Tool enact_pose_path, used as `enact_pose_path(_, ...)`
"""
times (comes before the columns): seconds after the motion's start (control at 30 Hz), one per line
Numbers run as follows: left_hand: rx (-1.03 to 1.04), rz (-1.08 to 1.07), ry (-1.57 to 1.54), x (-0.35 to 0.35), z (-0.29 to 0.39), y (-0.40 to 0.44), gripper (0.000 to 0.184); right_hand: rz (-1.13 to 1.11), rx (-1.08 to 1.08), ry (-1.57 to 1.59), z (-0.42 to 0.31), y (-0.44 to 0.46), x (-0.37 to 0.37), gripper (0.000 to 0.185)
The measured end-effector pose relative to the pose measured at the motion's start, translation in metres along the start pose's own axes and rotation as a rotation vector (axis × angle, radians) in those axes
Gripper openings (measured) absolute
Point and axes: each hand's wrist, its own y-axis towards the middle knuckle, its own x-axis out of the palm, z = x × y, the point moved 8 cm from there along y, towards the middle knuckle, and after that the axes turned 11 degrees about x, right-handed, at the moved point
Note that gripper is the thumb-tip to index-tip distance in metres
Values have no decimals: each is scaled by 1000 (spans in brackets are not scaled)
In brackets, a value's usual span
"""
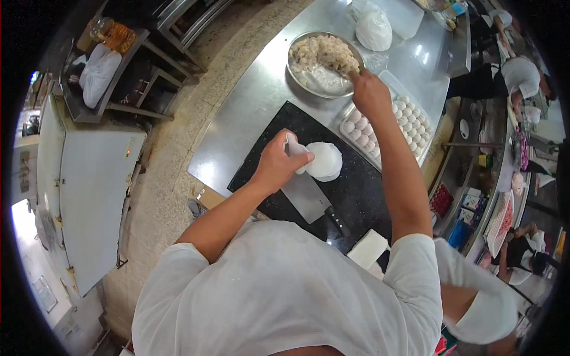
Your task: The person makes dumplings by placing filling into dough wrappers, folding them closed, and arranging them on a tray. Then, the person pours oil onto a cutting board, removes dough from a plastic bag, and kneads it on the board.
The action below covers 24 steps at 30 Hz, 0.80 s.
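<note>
In my left hand (278, 161) is a thin white dough wrapper (293, 148), pinched and cupped between thumb and fingers. Right beside it, a stack of round white wrappers (326, 162) lies on the black board (362, 184). A cleaver (310, 200) rests flat below that hand, its dark handle toward my body. My right hand (371, 94) is closed at the right rim of a metal bowl (295, 74) of pale, chunky filling (325, 52); whatever its fingers grip is hidden. Rows of round white dumplings (411, 121) sit in a clear tray near my right forearm.
A white plastic bag (374, 31) stands at the steel table's (231, 101) far end. Near my body lies a white block-shaped item (368, 248). A white chest-like appliance (95, 196) is at left. Other people (522, 77) are at right, one close by my right side (475, 296).
</note>
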Motion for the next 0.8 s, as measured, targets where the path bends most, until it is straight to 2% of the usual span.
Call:
enact_pose_path(0.03, -3, -12, 2, 4, -2, 3, 33, 38, -57, -20, -1, 6, 4, 21)
enact_pose_path(0.07, 10, 32, -170, 8, -3, 8, 28, 38, -47, -20, 4, 12, 13, 21)
enact_pose_path(0.1, 22, 77, -341, 9, -4, 12, 25, -19, -88, -9, 1, 16, 22, 21)
enact_pose_path(0.23, -50, 63, -569, 3, -5, 25, 23, -185, -169, 13, 9, 18, 36, 21)
enact_pose_path(0.3, 233, -102, -32, -11, 21, 29, 28, -274, -185, 59, 4, 17, 18, 16)
enact_pose_path(0.33, 227, -102, -33, -16, 19, 31, 28, -279, -185, 61, 4, 21, 13, 16)
enact_pose_path(0.4, 430, -68, 104, -23, 36, 35, 28, -226, -113, 8, 16, 24, 8, 15)
enact_pose_path(0.47, 439, -19, 191, -27, 46, 39, 30, -141, -99, 93, 18, 25, 7, 16)
enact_pose_path(0.53, 240, 119, 216, -44, 19, 58, 30, -119, -111, 105, 18, 24, 16, 17)
enact_pose_path(0.57, 0, 199, -275, -43, -20, 67, 35, -118, -111, 107, 21, 20, 22, 17)
enact_pose_path(0.6, 2, 200, -274, -44, -22, 74, 35, -146, -139, 151, 22, 13, 26, 18)
enact_pose_path(0.67, -179, 331, -961, -38, -41, 84, 40, -173, -180, 192, 29, 9, 30, 18)
enact_pose_path(0.73, -185, 361, -972, -41, -53, 94, 41, -215, -38, 191, 41, 3, 30, 19)
enact_pose_path(0.8, -200, 377, -980, -38, -68, 107, 42, -213, 15, 148, 41, -5, 34, 18)
